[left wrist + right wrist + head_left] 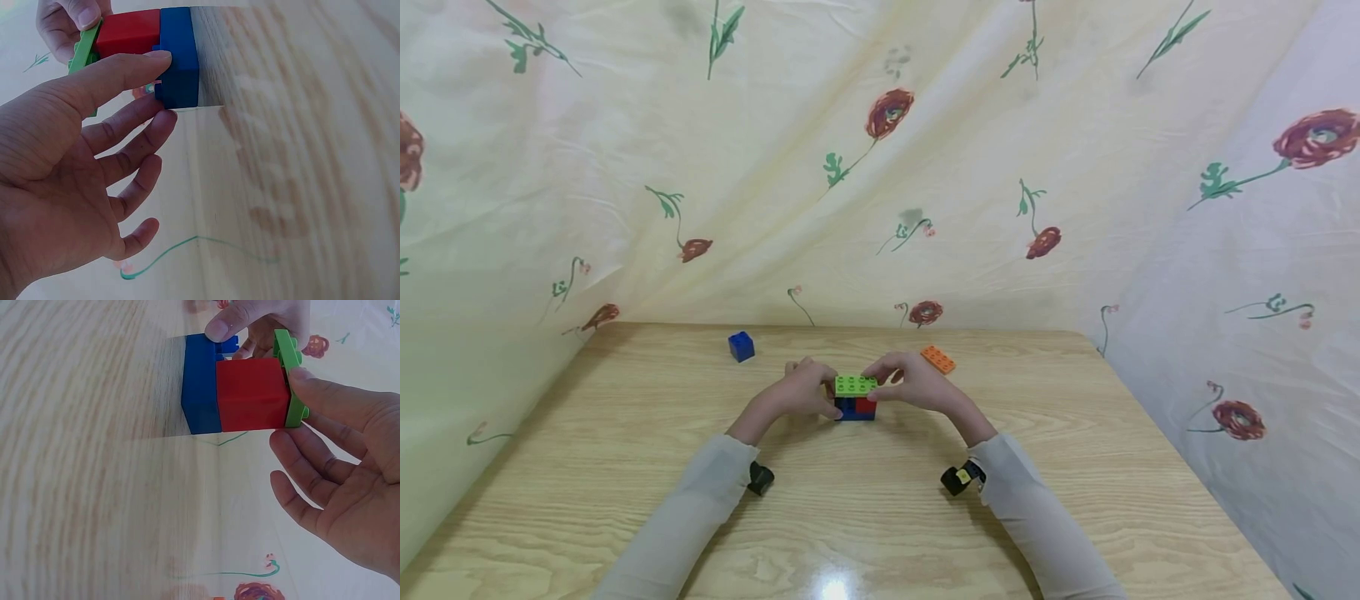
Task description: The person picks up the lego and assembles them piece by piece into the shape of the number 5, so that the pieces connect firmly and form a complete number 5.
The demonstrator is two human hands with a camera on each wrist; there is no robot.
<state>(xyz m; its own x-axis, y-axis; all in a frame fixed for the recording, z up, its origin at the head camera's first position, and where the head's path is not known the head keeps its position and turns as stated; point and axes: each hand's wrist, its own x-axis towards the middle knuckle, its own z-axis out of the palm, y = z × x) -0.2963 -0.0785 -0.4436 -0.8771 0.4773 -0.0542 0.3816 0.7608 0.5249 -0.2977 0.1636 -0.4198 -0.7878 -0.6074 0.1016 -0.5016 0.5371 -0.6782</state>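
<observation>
A long blue toy brick (203,387) stands on the table with a red brick (253,394) on its right half. Studs show on its uncovered left half. Over the red brick lies a thin lime-green studded plate (852,385), slightly tilted in the right wrist view and overhanging to the left. My left hand (805,390) pinches the left end of the long blue brick between thumb and fingers. The green plate's right end is gripped by my right hand (916,383), thumb on the near edge and fingers behind.
A small blue brick (741,346) sits at the back left of the wooden table (865,517). Behind my right hand lies an orange studded plate (937,359). A flower-patterned cloth (775,167) hangs along the table's back and sides.
</observation>
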